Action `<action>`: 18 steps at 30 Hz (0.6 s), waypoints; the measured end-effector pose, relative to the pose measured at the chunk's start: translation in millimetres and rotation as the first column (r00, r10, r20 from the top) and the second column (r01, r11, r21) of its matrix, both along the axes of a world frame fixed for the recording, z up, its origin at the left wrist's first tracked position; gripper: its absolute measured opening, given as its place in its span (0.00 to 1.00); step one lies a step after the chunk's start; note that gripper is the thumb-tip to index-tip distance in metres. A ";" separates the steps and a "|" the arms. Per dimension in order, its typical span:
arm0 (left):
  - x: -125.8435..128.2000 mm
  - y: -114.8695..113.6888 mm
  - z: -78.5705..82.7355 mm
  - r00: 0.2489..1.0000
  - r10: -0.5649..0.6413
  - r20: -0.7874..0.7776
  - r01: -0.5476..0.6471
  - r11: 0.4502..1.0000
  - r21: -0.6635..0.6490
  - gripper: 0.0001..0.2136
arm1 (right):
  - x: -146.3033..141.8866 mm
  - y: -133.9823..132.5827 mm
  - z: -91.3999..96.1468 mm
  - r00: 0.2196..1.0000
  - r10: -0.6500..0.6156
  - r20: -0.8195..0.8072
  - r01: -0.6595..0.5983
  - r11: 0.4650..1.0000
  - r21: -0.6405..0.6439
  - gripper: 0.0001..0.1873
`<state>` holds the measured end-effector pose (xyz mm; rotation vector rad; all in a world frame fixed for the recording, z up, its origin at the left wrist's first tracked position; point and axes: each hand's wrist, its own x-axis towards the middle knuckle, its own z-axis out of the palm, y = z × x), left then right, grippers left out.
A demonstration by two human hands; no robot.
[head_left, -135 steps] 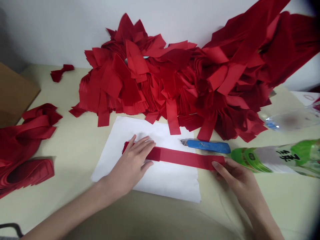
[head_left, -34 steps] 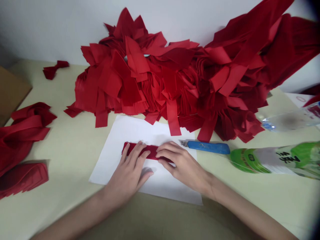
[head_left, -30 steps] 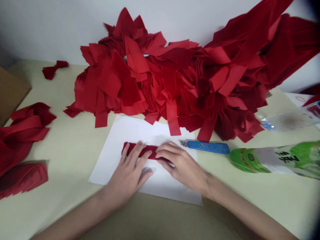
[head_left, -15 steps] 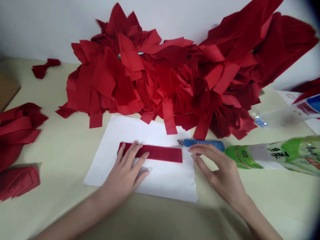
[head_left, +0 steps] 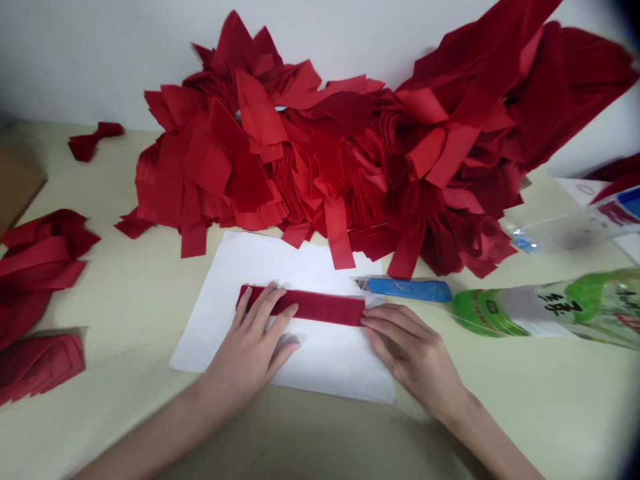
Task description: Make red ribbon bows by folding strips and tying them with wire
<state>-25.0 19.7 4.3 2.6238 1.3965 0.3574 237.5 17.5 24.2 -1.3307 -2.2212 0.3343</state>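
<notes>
Strip (head_left: 327, 309), dark red, one: flat on the paper (head_left: 320, 357), running left to right with a slight slant; layers, if any, not countable.

Left hand (head_left: 257, 337): grip apart, fingers spread across the strip's left part, pressing from above rather than clamped.

Right hand (head_left: 415, 353): fingertips drawn close, touching the strip's right end; whether they pinch it or only butt against it, cannot tell.

Cutter (head_left: 410, 289), blue: just beyond the strip's right end, blade bared and pointing left over the paper, handle on the counter (head_left: 125, 313).

Pile (head_left: 320, 160), red pieces: behind the paper, a few tails overhanging its far edge.

Bottle (head_left: 537, 310), green: on its side, near the right hand.

Handling note, by judgement: the step appears to be squaring the end. Best done with left fingers firm and flat, right fingertips evening the edge lightly, without dragging the paper, and clear of the blade.
</notes>
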 end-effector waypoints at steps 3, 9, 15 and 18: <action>-0.1 0.4 1.0 1.000 0.000 0.013 0.000 1.000 -0.007 0.18 | 3.1 -0.8 -3.0 1.000 0.004 -0.006 -0.004 1.000 -0.009 0.08; -1.3 0.6 -0.1 1.000 0.000 0.020 0.000 1.000 -0.017 0.18 | 7.7 1.3 -7.0 1.000 0.015 -0.018 -0.016 1.000 -0.021 0.08; -1.0 0.5 0.9 0.999 -0.008 0.035 0.009 1.000 -0.025 0.17 | 9.5 1.9 -9.9 0.999 0.044 -0.032 -0.045 0.999 -0.014 0.08; -1.3 0.3 -0.5 1.000 -0.023 0.012 0.024 0.999 -0.024 0.19 | 10.5 1.7 -10.8 0.998 0.046 -0.048 -0.046 0.999 -0.006 0.09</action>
